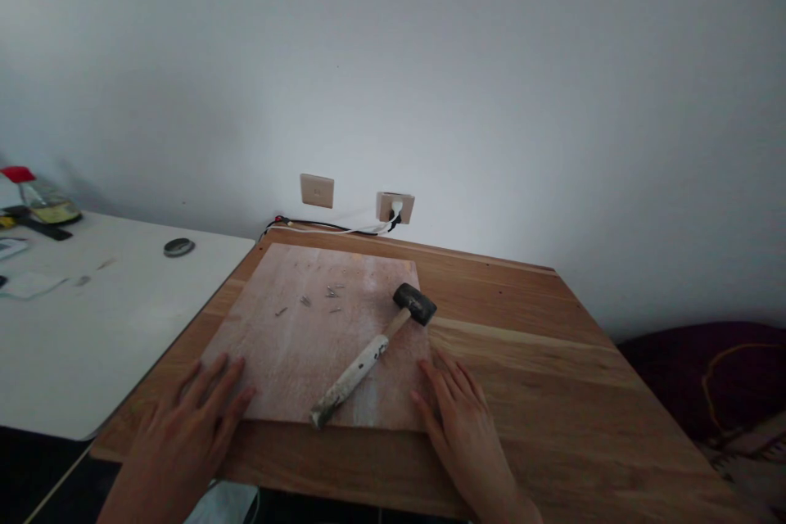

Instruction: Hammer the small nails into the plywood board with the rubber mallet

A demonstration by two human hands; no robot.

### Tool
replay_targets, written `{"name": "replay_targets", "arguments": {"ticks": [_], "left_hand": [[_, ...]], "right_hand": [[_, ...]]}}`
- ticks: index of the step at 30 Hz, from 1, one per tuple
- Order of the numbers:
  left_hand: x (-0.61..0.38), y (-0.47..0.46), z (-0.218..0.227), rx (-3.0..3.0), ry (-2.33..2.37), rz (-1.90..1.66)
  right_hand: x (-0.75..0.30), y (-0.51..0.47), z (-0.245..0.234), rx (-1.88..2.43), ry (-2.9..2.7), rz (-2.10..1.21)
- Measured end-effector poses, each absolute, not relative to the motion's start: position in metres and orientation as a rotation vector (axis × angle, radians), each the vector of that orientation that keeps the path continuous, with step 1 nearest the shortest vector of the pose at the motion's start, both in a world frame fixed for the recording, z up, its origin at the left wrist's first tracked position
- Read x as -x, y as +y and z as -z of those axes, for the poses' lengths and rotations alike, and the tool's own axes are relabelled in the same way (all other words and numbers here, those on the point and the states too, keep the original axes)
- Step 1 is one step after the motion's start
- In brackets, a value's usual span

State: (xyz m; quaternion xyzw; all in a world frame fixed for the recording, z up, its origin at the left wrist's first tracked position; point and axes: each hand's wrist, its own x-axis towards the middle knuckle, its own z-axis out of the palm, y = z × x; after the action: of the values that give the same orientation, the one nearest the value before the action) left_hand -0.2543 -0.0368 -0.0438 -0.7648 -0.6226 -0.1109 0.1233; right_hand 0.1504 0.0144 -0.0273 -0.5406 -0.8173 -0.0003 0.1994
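A square wooden board (288,360) lies on the brown wooden table. Across its right part rests a mallet (353,377) with a black head and a worn white-painted handle, the head toward the far right edge. Several small nails (332,292) are scattered on the board's upper middle. My left hand (184,426) lies with spread fingers at the board's near left corner, fingertips on its edge. At the near right edge, my right hand (458,417) rests open, its fingers partly on the board and partly on the table. Neither hand holds anything.
A white table (141,319) adjoins on the left, bearing a round lid (178,247) and a red-capped bottle (49,201). Cables (332,229) run along the back edge to a wall socket (395,207). Dark red cloth (706,377) lies beyond the right edge.
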Motion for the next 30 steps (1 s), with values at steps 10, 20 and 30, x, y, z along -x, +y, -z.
{"name": "replay_targets", "arguments": {"ticks": [10, 20, 30], "left_hand": [[0.174, -0.043, 0.013, 2.506, -1.591, 0.439], [0.059, 0.075, -0.038, 2.825, -1.559, 0.199], [-0.002, 0.155, -0.025, 3.216, -0.832, 0.388]], "right_hand": [[-0.254, -0.019, 0.024, 1.779, -2.002, 0.110], [-0.219, -0.024, 0.009, 1.947, -1.891, -0.401], [-0.224, -0.020, 0.001, 1.839, -1.357, -0.701]]}}
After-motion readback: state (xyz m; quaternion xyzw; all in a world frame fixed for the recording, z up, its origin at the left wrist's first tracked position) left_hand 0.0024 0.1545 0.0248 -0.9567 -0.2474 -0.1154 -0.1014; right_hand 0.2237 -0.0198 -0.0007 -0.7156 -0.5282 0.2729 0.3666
